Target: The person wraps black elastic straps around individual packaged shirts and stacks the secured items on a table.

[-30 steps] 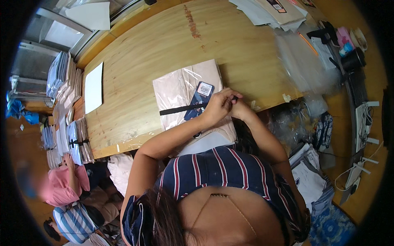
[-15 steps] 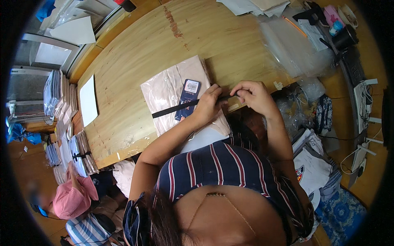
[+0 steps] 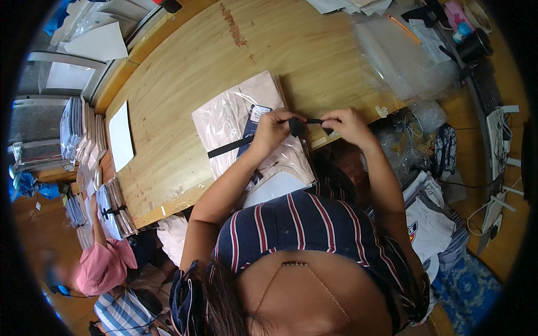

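On the table's near edge lies a stack of pale pink folded shirts (image 3: 221, 119) in clear plastic bags. A black fabric band (image 3: 230, 148) crosses it and passes over a dark blue hang tag (image 3: 246, 144). Over the stack's right side, my left hand (image 3: 270, 134) pinches the band, which is bunched into a dark loop or knot by the fingertips. Just beyond the stack, my right hand (image 3: 350, 127) is closed on the band's other end. A short stretch of band runs between the two hands. A white sheet (image 3: 274, 190) shows beneath the stack, close to my body.
A white card (image 3: 121, 137) lies on the table's left. Clear plastic bags (image 3: 392, 59) and an orange pencil (image 3: 403, 28) are at the far right. Bundled shirts (image 3: 112, 208) line the left end, where a person in pink (image 3: 106, 266) works. A monitor edge (image 3: 496, 134) stands right.
My left hand has shifted left and turned, and the band is now bunched at its fingertips. The right hand draws its end near the table edge. The person in pink reaches farther forward.
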`<state>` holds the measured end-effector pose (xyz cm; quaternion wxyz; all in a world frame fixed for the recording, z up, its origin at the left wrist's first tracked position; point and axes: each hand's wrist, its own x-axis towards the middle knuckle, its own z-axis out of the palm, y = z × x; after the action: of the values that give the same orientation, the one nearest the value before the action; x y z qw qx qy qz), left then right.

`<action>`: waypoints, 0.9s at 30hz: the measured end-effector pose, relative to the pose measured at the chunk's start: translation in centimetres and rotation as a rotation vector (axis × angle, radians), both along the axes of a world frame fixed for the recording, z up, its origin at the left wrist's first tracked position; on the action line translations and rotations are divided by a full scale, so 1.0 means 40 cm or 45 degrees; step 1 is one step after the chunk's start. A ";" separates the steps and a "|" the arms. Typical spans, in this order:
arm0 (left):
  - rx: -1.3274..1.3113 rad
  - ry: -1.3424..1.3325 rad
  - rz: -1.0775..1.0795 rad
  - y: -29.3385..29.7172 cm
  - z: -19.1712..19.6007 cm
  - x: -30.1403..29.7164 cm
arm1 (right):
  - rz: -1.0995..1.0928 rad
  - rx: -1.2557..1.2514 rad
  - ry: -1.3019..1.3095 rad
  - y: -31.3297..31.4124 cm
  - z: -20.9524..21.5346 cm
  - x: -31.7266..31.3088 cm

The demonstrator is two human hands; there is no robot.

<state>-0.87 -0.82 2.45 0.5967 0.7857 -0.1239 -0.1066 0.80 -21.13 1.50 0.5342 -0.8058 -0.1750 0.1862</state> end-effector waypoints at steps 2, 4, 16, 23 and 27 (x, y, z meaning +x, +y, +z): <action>-0.283 0.420 0.099 0.001 0.008 0.008 | -0.067 -0.019 -0.084 0.015 0.031 -0.071; -0.148 0.585 -0.017 0.017 0.034 0.034 | 0.117 -0.009 -0.312 0.042 0.038 -0.126; 0.140 0.491 -0.355 0.038 0.072 0.086 | 0.562 0.225 -0.402 0.048 0.119 -0.011; 1.252 -0.567 -0.294 0.009 0.134 0.033 | 0.450 -0.182 -0.384 0.010 0.060 0.010; 1.150 -0.470 -0.163 0.030 0.127 0.015 | 0.137 -0.053 -0.426 0.024 0.071 0.045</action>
<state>-0.28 0.40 7.51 0.1565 0.9625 -0.2169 -0.0451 2.59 -20.17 4.36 0.4700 -0.8260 -0.3005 0.0813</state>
